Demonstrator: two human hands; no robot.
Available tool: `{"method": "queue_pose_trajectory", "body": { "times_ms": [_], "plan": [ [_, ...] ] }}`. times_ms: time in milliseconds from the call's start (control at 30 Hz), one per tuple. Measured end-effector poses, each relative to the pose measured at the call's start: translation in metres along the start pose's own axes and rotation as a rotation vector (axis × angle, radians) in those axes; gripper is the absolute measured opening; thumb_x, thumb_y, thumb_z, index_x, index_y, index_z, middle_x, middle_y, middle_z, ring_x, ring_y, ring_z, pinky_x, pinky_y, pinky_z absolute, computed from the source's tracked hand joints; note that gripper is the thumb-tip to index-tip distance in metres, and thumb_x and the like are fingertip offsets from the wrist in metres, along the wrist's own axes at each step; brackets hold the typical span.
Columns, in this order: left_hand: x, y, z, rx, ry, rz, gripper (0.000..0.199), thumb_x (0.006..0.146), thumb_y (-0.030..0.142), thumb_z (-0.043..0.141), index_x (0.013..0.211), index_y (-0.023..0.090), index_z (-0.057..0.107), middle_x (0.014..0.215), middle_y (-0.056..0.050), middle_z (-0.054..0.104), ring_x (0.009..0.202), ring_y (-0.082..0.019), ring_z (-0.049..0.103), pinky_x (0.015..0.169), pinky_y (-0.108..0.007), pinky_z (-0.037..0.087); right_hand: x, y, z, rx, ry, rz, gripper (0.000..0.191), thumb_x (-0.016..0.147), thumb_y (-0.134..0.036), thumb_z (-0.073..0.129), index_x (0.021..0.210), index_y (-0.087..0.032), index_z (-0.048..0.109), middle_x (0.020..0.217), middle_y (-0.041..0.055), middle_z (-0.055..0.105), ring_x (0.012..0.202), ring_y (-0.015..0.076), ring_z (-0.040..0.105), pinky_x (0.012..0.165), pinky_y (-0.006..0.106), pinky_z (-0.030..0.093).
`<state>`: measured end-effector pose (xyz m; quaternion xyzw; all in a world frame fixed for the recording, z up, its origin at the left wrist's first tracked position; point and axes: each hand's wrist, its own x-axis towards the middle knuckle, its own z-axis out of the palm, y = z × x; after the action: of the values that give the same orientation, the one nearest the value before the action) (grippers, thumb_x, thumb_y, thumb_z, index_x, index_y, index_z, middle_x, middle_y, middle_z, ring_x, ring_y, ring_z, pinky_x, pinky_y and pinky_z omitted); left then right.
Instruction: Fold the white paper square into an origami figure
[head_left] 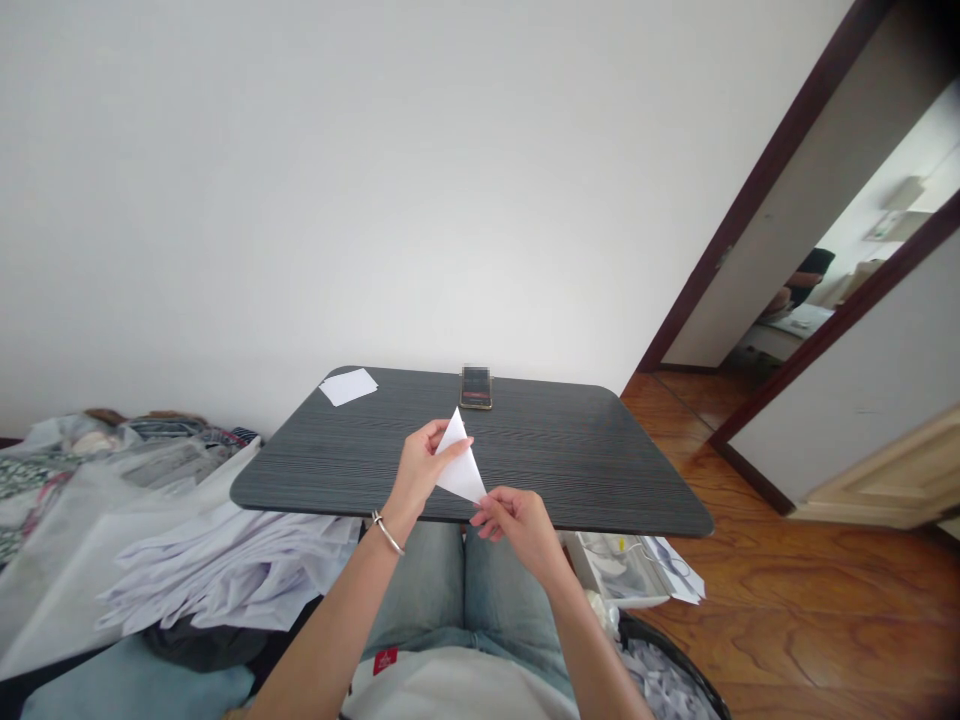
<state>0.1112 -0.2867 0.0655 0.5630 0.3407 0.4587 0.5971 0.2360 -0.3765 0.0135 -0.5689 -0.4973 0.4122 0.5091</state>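
Note:
A white sheet of paper (459,470), folded into a triangle, is held up over the near edge of the dark table (570,450). My left hand (421,462) grips its left side, thumb across the front and fingers behind. At the lower right corner, my right hand (514,515) pinches the paper between thumb and fingers. The triangle's point faces up and away from me. More white paper (349,386) lies flat at the table's far left corner. A phone (476,388) rests by the far edge, tilted up against the wall side.
Folded white cloth (225,565) and plastic-wrapped clothes are piled left of the table. A white box (622,570) with papers stands below its right side, near a dark bin (667,680) of scraps. Through the doorway at right, part of another person (806,275) shows.

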Motion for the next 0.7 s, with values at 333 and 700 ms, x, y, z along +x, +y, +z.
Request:
{"method": "queue_pose_trajectory", "body": {
  "times_ms": [333, 700],
  "plan": [
    [-0.002, -0.001, -0.003, 0.149, -0.110, -0.053, 0.043, 0.058, 0.027, 0.072, 0.095, 0.013, 0.056, 0.076, -0.004, 0.067, 0.061, -0.014, 0.059, 0.054, -0.023, 0.044, 0.000, -0.011, 0.003, 0.047, 0.120, 0.016, 0.028, 0.068, -0.042, 0.062, 0.068, -0.014, 0.064, 0.057, 0.0057, 0.069, 0.051, 0.0192, 0.065, 0.047, 0.025, 0.049],
    [0.005, -0.039, -0.012, 0.394, -0.062, 0.257, 0.059, 0.070, 0.027, 0.064, 0.124, 0.019, 0.040, 0.123, -0.013, 0.049, 0.097, -0.023, 0.057, 0.076, -0.035, 0.049, 0.017, 0.018, -0.007, 0.131, 0.194, 0.076, 0.026, 0.065, -0.037, 0.066, 0.071, -0.011, 0.065, 0.054, 0.0050, 0.068, 0.043, 0.0135, 0.062, 0.043, 0.021, 0.049]
  ]
}}
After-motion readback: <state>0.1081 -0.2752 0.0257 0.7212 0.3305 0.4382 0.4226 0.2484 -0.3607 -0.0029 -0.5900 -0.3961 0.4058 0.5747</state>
